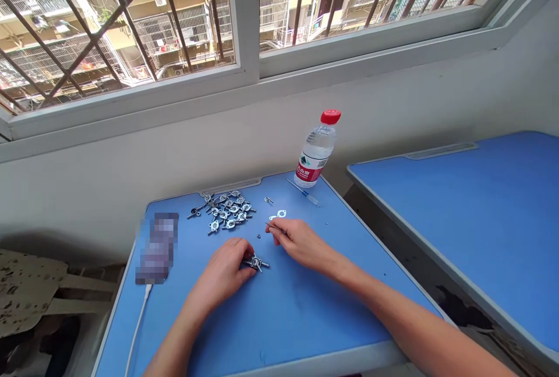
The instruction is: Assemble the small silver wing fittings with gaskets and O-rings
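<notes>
My left hand (229, 266) rests on the blue desk, thumb and fingers closed round a small metal fitting (257, 262) with a round middle and thin rods sticking out. Just to the right and farther up, my right hand (290, 237) pinches a thin pointed metal tool (275, 227); its exact kind cannot be made out. Between the hands lies a tiny dark part (258, 236). Beyond my right fingers is a flat metal plate with a hole (282, 213), with a second one partly hidden beside it. A small loose metal piece (268, 200) lies farther back.
Several similar metal fittings (231, 209) are heaped at the back left. A water bottle (311, 158) with a red cap stands at the back, a slim blue-and-clear tool (305, 193) before it. A blurred phone-like object (159, 249) with a white cable (138, 324) lies left.
</notes>
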Motion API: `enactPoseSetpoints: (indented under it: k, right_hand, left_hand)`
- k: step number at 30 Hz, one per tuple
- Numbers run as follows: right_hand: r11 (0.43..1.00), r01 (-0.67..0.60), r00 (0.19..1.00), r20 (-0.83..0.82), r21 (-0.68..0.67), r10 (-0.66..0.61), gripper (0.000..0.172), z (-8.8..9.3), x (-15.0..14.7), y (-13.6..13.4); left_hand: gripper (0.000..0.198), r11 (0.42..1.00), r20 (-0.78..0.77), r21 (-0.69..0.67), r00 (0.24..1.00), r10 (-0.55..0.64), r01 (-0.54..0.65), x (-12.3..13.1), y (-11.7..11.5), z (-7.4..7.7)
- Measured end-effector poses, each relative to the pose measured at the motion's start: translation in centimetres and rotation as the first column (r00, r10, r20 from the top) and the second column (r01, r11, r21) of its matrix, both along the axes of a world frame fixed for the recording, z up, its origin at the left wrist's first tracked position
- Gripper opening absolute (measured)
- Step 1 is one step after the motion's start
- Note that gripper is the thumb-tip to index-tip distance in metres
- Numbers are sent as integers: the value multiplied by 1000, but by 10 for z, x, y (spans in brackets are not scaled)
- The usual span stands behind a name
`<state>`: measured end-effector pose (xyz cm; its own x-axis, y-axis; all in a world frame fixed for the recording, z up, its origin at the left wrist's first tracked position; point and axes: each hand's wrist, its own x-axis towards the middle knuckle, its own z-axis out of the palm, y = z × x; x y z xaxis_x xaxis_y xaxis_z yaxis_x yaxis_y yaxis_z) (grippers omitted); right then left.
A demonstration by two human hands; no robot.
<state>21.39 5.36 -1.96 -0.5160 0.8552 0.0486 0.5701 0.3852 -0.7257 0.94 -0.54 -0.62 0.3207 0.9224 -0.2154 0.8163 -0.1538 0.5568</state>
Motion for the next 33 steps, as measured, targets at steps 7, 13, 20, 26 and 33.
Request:
enactPoseSetpoints:
  k: [7, 13, 20, 26, 33]
  right_hand:
    - [987, 127, 992, 7, 98, -128, 25, -3, 14, 21]
    - [979, 169, 976, 117, 116, -183, 17, -5, 23, 34]
    - [986, 121, 974, 179, 119, -141, 23, -14, 17, 39]
    - [992, 96, 974, 199, 81, -110, 13, -14, 14, 42]
    - [991, 123, 973, 188, 52, -131, 3, -12, 14, 40]
  left_hand:
    - [14, 999, -31, -46, 1000, -5, 4, -4, 2, 1]
    - [15, 999, -38, -43, 999, -18, 16, -4, 2, 3]
    - [15, 999, -37, -45, 999, -13, 11, -3, 2, 7]
    - [16, 999, -18, -53, 1000, -1, 0, -3, 1, 9]
    - [17, 997, -4, -78, 1000, -2, 2, -8, -1, 14]
